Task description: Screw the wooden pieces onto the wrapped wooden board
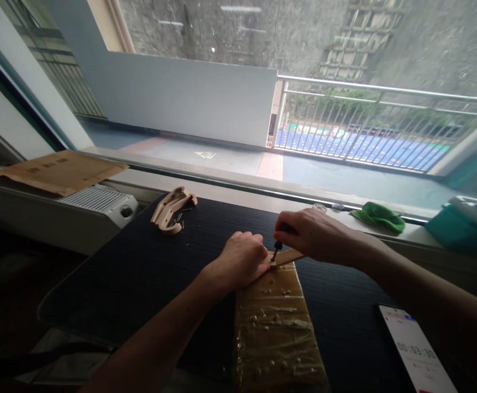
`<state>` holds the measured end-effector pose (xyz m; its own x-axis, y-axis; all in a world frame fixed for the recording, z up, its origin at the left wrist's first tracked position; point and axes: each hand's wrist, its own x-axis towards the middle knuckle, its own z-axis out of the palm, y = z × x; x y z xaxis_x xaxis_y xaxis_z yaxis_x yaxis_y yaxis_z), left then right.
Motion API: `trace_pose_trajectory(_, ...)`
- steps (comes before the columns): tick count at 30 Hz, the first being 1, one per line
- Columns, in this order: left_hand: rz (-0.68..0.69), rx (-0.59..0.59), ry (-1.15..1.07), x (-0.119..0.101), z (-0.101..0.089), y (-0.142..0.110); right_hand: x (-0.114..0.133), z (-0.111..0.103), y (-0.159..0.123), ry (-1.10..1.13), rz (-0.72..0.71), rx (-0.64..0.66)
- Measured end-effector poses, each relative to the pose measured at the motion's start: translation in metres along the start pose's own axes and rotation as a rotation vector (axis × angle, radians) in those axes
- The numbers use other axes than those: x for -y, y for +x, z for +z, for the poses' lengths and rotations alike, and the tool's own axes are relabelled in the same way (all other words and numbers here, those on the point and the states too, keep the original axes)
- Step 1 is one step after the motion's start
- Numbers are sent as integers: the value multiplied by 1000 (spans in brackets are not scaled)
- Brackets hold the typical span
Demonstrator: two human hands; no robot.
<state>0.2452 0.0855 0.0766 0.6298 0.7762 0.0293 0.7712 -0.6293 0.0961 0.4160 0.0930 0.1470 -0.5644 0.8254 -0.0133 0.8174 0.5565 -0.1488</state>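
My left hand (243, 259) is closed, pressing down on a small light wooden piece (286, 256) that lies on the far end of a tape-wrapped brown block (274, 322). My right hand (314, 234) is wrapped around a dark-handled screwdriver (278, 246), its tip pointing down onto the wooden piece right beside my left fingers. Small screw heads dot the top of the block. Several more light wooden hook-shaped pieces (172, 209) lie in a pile at the table's far left, with a few small screws next to them.
The dark table (140, 273) stands against a window sill. A phone (416, 352) showing a timer lies at the near right. A green cloth (380, 216) and a teal bundle (461, 229) rest on the sill. Cardboard (60, 170) covers a radiator (99, 202) at the left.
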Motion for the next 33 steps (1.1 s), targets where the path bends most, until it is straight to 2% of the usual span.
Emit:
trace_pose_trajectory(3,2,4,-7,0,-1,-1,4,-6,0,-44,-11,39)
trace_pose_trajectory(8,0,10,-17,0,-3,-2,13,-20,-4,-106,-175,216)
trace_pose_trajectory(12,2,21,-31,0,-3,-1,18,-20,0,-165,-184,257)
trace_pose_trajectory(14,0,16,-27,0,-2,-1,16,-16,2,-154,-163,240)
trace_pose_trajectory(19,-2,-6,-12,0,-1,0,-1,-1,4,-74,-78,95)
trace_pose_trajectory(23,-2,0,-16,0,-2,-1,-3,1,1,-89,-2,98)
trace_pose_trajectory(29,-13,25,-12,-2,-5,-3,2,-14,-5,-36,-137,158)
trace_pose_trajectory(33,-2,16,-10,-1,-4,-2,-1,-15,-4,-13,-180,161)
